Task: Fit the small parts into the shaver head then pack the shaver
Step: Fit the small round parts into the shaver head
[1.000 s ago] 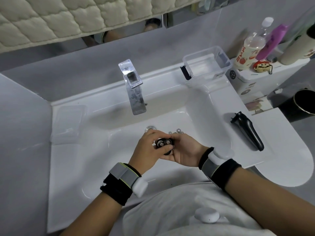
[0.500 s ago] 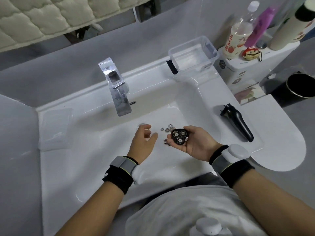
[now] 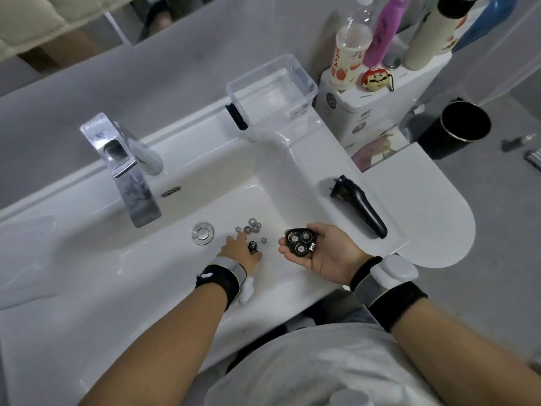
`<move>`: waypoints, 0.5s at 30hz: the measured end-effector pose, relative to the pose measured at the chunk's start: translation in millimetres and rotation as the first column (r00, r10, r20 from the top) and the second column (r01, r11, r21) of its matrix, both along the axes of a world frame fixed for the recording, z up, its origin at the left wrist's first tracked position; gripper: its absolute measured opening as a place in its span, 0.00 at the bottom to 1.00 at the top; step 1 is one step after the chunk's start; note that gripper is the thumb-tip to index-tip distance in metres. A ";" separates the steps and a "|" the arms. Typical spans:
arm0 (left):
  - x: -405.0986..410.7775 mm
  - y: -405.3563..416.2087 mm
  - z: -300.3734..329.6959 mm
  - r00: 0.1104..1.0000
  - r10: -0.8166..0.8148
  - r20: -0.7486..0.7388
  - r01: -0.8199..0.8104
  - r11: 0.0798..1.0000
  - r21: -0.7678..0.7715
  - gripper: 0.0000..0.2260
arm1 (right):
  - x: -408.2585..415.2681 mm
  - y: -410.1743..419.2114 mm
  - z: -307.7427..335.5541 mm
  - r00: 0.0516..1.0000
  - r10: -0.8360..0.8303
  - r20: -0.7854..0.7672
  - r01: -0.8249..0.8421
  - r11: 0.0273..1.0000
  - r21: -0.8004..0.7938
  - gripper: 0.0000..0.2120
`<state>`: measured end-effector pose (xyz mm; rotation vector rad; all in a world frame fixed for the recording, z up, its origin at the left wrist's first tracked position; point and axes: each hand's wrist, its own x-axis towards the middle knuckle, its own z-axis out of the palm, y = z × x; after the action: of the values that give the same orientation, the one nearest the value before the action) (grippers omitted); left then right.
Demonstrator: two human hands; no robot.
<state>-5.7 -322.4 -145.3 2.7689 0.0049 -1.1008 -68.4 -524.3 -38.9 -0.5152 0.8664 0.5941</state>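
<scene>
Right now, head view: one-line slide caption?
Right hand cradles black three-ring shaver head; left hand reaches for small metal parts in white sink.

white sink (image 3: 307, 177) with small parts (image 3: 252, 225), shaver body (image 3: 358, 208), clear box (image 3: 272, 92)

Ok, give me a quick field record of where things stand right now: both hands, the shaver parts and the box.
left hand: down in the sink basin, fingers reaching among the loose small parts; a black piece lies at its fingers, grip unclear
right hand: palm up, cradling the shaver head
shaver head: three round cutter seats facing up
shaver body: lying on the counter right of the basin, untouched
clear box: open, at the back of the counter
packing: not yet started
</scene>
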 end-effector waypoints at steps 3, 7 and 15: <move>0.7 1.7 -11.7 0.999 -0.017 -0.040 0.020 0.998 0.057 0.25 | 0.8 -2.7 1.1 1.000 0.012 -0.012 -0.012 1.000 0.001 0.22; -3.0 6.6 -17.7 1.000 -0.011 -0.022 0.011 0.999 0.039 0.18 | 1.6 -1.9 1.6 0.999 0.036 -0.017 -0.035 0.999 0.003 0.22; -10.7 43.0 -17.8 0.995 -0.101 0.001 0.100 0.994 0.044 0.09 | 4.4 12.1 3.4 0.996 0.088 -0.002 -0.088 0.996 0.004 0.23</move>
<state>-16.3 -279.4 -163.1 2.8383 -0.1130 -1.1330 -64.0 -512.1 -35.5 -0.5515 0.8478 0.6763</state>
